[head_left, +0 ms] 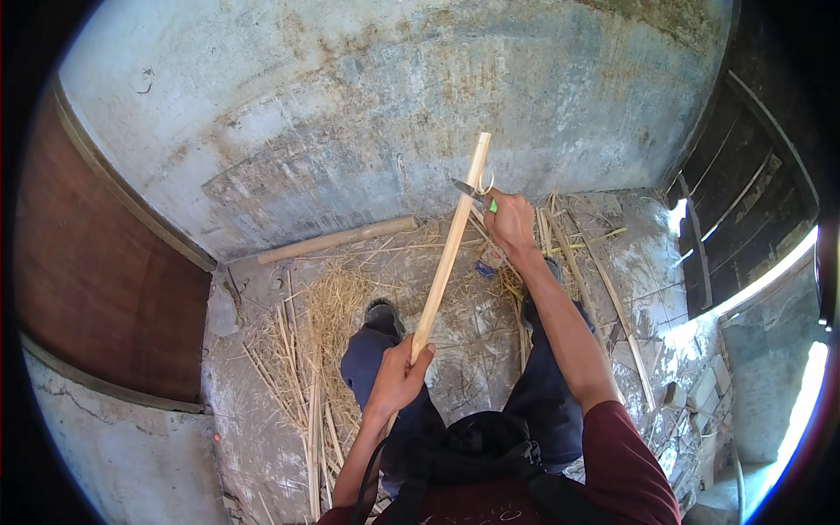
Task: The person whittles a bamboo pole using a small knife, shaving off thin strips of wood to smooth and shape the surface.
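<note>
The left hand (398,378) grips the lower end of a bamboo strip (448,252), fingers wrapped around it, while the right hand (509,223), fingers closed on a knife (469,188), sets the blade against the strip's upper part above the straw-littered floor (262,420).

The knife (468,187) blade shows only partly, crossing behind the stick (448,249). Its handle is buried in the right hand (509,223).

pale tan bamboo strip (448,254) | beside it: knife (477,190), grey blade, green handle | below: dark blue trousers (547,385), maroon sleeve (626,455)
</note>
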Demonstrator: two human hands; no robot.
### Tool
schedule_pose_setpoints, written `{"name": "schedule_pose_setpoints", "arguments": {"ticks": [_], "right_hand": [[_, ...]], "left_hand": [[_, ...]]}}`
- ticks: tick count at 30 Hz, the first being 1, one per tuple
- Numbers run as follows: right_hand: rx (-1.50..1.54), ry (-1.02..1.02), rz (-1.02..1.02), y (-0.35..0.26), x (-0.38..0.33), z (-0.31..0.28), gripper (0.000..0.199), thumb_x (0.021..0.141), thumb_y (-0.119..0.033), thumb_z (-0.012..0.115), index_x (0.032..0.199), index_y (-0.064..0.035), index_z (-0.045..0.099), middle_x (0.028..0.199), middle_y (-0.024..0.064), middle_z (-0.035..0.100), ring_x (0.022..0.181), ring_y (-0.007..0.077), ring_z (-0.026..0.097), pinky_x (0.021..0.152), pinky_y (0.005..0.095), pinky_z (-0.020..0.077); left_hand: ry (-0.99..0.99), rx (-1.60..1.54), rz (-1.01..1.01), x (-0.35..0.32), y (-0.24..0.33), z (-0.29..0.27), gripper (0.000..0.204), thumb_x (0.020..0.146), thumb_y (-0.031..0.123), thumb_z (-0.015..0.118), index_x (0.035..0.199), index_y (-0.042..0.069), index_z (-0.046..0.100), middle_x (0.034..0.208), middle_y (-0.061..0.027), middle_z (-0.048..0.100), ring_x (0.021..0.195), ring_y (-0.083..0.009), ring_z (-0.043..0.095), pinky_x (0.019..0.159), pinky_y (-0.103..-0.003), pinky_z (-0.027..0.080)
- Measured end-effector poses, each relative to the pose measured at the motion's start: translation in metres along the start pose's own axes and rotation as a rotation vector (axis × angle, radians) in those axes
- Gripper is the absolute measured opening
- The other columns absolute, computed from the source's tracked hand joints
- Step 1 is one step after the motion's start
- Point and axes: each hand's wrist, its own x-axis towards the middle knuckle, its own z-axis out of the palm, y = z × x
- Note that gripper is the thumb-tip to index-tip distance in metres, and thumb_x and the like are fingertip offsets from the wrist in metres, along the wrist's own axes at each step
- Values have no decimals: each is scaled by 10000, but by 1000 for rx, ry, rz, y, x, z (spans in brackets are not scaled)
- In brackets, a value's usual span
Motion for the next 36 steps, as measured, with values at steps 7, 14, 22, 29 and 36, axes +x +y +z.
{"name": "schedule_pose_setpoints", "arguments": {"ticks": [7,14,22,29,36], "right_hand": [[-59,42,45,23,13,15,280,775,-75,669,1028,-96,790,785,264,723,776,465,736,721,560,591],[-82,-43,100,27,17,27,276,804,-80,662,1035,-84,813,837,290,737,816,470,746,766,555,605],[-82,-111,319,48,23,35,265,914,-148,621,1050,-6,798,936,283,764,909,487,743,884,573,582],[-131,-846,336,111,12,39,443,913,-229,648,1205,98,713,1201,349,734,1185,487,703,1046,554,533],[461,-217,442,47,18,-1,458,980,-287,629,1331,-32,481,932,237,729,963,395,728,855,484,534]], "left_hand": [[-10,-7,-43,-20,-6,-3,237,1090,189,631,921,24,603,609,21,513,540,-72,480,504,-311,353],[-5,-24,-105,-36,-21,-7,203,1086,171,631,1092,-30,656,649,-63,486,593,-105,425,537,-371,365],[-87,-16,-194,-63,-40,-19,254,1092,229,653,1070,-24,657,667,-72,548,599,-112,508,553,-368,401],[-7,-131,-365,-44,-30,-19,277,1110,257,643,1004,2,638,681,-35,575,621,-122,550,583,-344,447],[54,-52,-198,-32,-35,-12,308,1131,295,605,1008,15,646,701,-18,576,623,-99,509,583,-329,425]]}}
